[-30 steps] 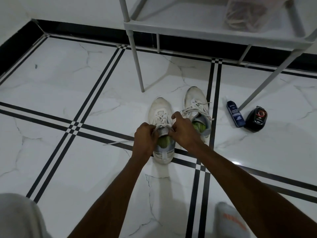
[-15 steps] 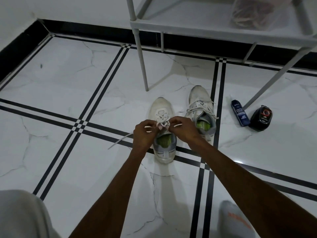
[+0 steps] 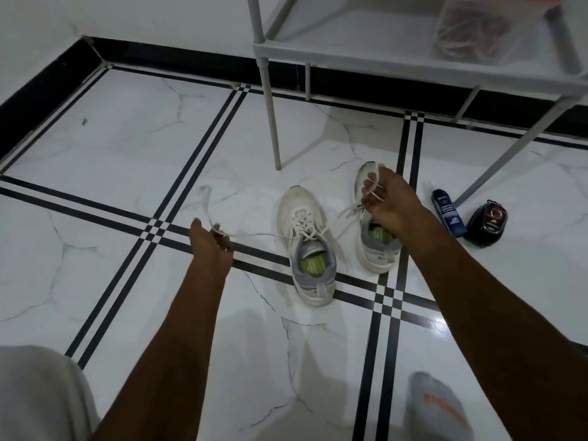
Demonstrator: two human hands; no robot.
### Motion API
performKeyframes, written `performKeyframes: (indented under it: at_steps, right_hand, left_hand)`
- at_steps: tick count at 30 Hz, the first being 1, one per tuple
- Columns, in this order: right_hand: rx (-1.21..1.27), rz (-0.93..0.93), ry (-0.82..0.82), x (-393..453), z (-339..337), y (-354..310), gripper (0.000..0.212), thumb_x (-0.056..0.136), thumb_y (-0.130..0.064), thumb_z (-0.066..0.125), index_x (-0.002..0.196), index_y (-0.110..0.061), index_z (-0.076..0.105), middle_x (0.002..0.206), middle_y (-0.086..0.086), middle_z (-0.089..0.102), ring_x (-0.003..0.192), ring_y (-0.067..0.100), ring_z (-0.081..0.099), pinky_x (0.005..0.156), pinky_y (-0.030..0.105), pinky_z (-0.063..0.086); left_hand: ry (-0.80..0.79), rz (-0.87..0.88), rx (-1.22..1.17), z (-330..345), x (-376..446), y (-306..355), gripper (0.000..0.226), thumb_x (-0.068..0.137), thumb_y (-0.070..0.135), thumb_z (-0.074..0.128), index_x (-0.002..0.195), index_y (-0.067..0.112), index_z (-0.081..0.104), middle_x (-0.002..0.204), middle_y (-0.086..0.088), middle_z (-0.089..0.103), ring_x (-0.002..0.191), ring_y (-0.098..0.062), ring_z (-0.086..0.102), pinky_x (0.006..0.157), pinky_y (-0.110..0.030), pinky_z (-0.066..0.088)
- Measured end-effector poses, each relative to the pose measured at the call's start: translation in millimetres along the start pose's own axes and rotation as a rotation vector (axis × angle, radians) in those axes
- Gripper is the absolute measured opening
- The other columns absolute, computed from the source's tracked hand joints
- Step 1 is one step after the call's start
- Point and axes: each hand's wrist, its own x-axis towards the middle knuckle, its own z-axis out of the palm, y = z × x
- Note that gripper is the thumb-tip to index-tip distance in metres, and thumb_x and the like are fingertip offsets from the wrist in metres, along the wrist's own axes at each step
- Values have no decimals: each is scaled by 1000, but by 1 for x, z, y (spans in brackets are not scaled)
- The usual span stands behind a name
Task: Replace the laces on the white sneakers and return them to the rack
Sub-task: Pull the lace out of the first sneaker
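Two white sneakers with grey heels and green insoles stand on the tiled floor, toes pointing to the wall. The left sneaker (image 3: 305,218) has its white lace (image 3: 254,234) drawn out sideways from the top eyelets. My left hand (image 3: 210,241) pinches one end of that lace, out to the left of the shoe, with the loose tail curling up beyond it. My right hand (image 3: 386,198) grips the other end, raised above the right sneaker (image 3: 375,249) and covering much of it. The white rack (image 3: 366,58) stands just behind the shoes.
A blue cleaner bottle (image 3: 448,214) and a black round tin (image 3: 485,222) lie on the floor right of the shoes, by a slanted rack leg (image 3: 515,144). A clear bag (image 3: 490,23) of brownish stuff sits on the rack shelf. A socked foot (image 3: 436,405) is at the bottom right.
Both hands were together at the top of the left sneaker's tongue. They have moved apart, left hand leftward and right hand up to the right, each pulling out a lace end.
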Motion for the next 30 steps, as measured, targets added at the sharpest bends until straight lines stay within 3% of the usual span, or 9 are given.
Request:
performKeyframes:
  at_steps: [2, 4, 7, 10, 14, 18, 20, 25, 30]
  right_hand:
    - [-469, -91, 18, 6, 1, 5, 61, 92, -41, 67, 137, -4, 49, 101, 8, 59, 84, 20, 62, 80, 33, 58]
    - [-1090, -231, 33, 8, -2, 17, 95, 81, -58, 69, 151, -6, 31, 133, 15, 54, 116, 28, 59, 104, 40, 48]
    - [-1475, -394, -137, -6, -3, 38, 90, 78, -49, 78, 147, -13, 34, 129, 14, 61, 120, 28, 57, 94, 32, 46]
    - [-1586, -313, -315, -11, 1, 65, 96, 67, -56, 84, 142, -18, 38, 116, 8, 67, 106, 25, 64, 85, 35, 52]
    - [-1587, -622, -270, -9, -5, 87, 54, 77, -28, 74, 121, -20, 43, 93, 12, 69, 83, 28, 66, 74, 39, 55]
    - [-1319, -658, -214, -10, -23, 91, 35, 75, -17, 80, 99, -11, 54, 71, 10, 70, 64, 24, 66, 56, 34, 53]
    - [-1274, -611, -179, -10, -24, 91, 22, 73, -12, 81, 86, -7, 64, 68, 6, 68, 63, 23, 67, 61, 34, 55]
    - [-1320, -537, -228, -15, -15, 87, 9, 76, -11, 77, 85, -10, 76, 81, 8, 75, 77, 25, 72, 79, 43, 60]
    - [-1440, -573, -236, -22, -1, 83, 12, 80, -23, 74, 81, -12, 80, 78, 6, 76, 77, 22, 72, 79, 39, 59]
  left_hand:
    - [140, 81, 363, 1, -2, -12, 54, 98, 57, 51, 131, 14, 51, 121, -4, 56, 96, -18, 57, 80, -29, 50]
    - [268, 345, 836, 3, -9, -36, 78, 93, 52, 64, 146, 3, 34, 146, -19, 36, 129, -35, 43, 106, -45, 43]
    - [-68, 805, 1063, 8, -36, -75, 67, 80, 44, 81, 129, 10, 51, 118, -13, 53, 107, -26, 56, 88, -36, 50]
    - [-322, 857, 1179, 15, -42, -93, 58, 74, 43, 87, 114, 18, 54, 86, -1, 61, 76, -15, 60, 63, -22, 45]
    - [-348, 942, 1209, 18, -41, -97, 43, 84, 19, 79, 117, 17, 51, 73, 1, 63, 65, -14, 64, 62, -32, 54]
    - [-272, 957, 1030, 4, -28, -87, 41, 88, 16, 76, 121, 17, 50, 77, 3, 66, 68, -13, 69, 63, -30, 58]
    - [-285, 930, 1018, 4, -25, -88, 37, 88, 10, 73, 117, 18, 53, 82, 1, 65, 73, -15, 69, 66, -35, 57]
    - [-382, 1224, 1379, 21, -25, -94, 38, 78, 3, 68, 110, 23, 64, 117, -3, 54, 108, -28, 48, 84, -33, 41]
    - [-440, 1373, 1575, 39, -27, -90, 18, 82, 20, 76, 99, 17, 73, 115, -5, 61, 102, -27, 53, 79, -38, 47]
